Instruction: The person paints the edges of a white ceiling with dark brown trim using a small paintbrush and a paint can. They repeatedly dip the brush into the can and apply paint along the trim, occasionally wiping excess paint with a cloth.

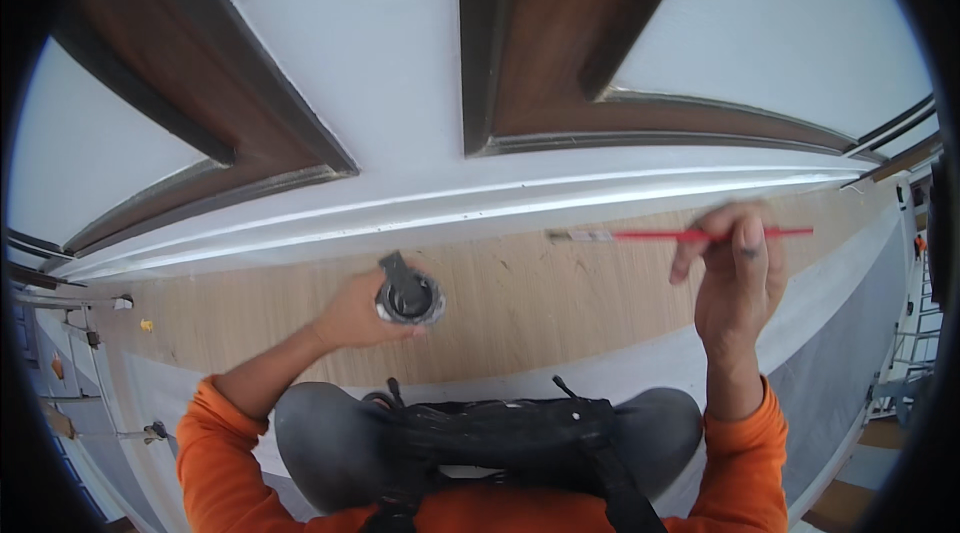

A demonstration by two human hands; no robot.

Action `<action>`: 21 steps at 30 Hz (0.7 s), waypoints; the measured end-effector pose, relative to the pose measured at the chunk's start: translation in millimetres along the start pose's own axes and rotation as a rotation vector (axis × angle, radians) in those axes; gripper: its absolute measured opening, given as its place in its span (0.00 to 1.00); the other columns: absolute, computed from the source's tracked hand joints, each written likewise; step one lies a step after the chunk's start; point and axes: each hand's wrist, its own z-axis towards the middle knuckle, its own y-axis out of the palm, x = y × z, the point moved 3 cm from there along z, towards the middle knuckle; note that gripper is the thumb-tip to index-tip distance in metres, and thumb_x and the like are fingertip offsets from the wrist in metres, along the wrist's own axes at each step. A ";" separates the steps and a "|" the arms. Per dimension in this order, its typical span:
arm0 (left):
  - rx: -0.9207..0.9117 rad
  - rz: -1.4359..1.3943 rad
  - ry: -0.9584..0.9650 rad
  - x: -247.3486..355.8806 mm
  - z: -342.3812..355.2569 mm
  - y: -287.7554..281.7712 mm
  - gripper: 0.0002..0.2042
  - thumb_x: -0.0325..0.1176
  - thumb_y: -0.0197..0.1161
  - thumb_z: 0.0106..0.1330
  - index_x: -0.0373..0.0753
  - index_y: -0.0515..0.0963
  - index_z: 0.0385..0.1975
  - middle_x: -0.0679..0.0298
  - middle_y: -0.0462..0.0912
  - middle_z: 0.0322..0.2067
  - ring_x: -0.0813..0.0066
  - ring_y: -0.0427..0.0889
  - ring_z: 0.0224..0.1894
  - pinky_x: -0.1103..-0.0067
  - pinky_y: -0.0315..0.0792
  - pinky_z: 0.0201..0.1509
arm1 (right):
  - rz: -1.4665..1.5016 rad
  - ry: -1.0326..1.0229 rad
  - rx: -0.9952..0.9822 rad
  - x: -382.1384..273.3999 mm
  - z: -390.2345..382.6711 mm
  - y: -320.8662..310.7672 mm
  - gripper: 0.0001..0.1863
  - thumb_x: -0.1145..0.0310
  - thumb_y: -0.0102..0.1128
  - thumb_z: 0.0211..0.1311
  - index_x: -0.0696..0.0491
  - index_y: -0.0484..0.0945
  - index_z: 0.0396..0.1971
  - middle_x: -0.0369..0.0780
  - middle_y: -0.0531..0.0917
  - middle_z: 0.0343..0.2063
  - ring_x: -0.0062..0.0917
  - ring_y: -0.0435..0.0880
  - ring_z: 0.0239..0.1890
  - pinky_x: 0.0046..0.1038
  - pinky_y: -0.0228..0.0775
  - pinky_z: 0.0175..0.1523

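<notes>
My left hand [360, 308] grips a small tin [425, 308] of dark grey paint, with a dark flat strip [398, 273] standing up out of its top. In my right hand [730, 253], raised at the right, is a thin paintbrush [650, 234] with a red handle, held level between my fingers, its bristles pointing left. The brush tip is above and to the right of the tin, apart from it. Beyond both hands is a white wall [330, 23] with brown panels [530, 23] edged in dark grey moulding, above a white skirting ledge [520, 188].
A pale wood floor [530, 313] runs below the ledge, bordered by a white covering [820, 333]. A small yellow object [146, 326] lies at the left. My knees and a black bag [500, 433] are at the bottom. A metal ladder [922, 318] shows at the far right.
</notes>
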 end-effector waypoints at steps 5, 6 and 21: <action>0.104 0.105 0.142 83.2 25.9 -8.8 0.36 0.43 0.84 0.51 0.41 0.78 0.61 0.52 0.88 0.48 0.53 0.88 0.51 0.68 0.79 0.58 | 0.114 -0.007 -0.096 -26.8 23.1 39.0 0.17 0.57 0.51 0.84 0.58 0.78 0.44 0.41 0.84 0.31 0.22 0.82 0.28 0.24 0.78 0.32; 0.132 0.118 0.148 92.4 27.7 -7.1 0.36 0.44 0.84 0.51 0.41 0.77 0.61 0.51 0.88 0.47 0.51 0.88 0.51 0.67 0.80 0.58 | 0.088 -0.016 -0.101 -26.8 20.3 40.4 0.17 0.57 0.52 0.84 0.57 0.78 0.44 0.40 0.84 0.30 0.21 0.82 0.28 0.23 0.78 0.32; 0.024 0.225 0.125 109.6 25.3 35.1 0.35 0.42 0.84 0.49 0.41 0.77 0.59 0.55 0.89 0.48 0.56 0.89 0.51 0.67 0.79 0.59 | -0.415 -0.142 -0.391 -32.4 -35.8 61.1 0.12 0.65 0.61 0.79 0.58 0.82 0.37 0.36 0.84 0.28 0.18 0.79 0.28 0.21 0.70 0.34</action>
